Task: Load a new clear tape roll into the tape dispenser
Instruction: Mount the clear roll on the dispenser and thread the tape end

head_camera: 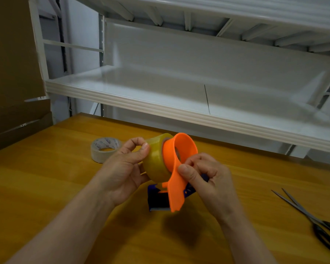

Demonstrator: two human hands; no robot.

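Left hand [120, 168] grips the clear tape roll [154, 161], held on the tape dispenser [187, 147], which the right hand [210, 180] pinches above the table [55, 187]. Risk: if not fully seated, the roll may slip off should either grip loosen.

We observe the yellowish clear tape roll [154, 161] flush against the orange tape dispenser [176, 189], both raised above the desk [55, 187].
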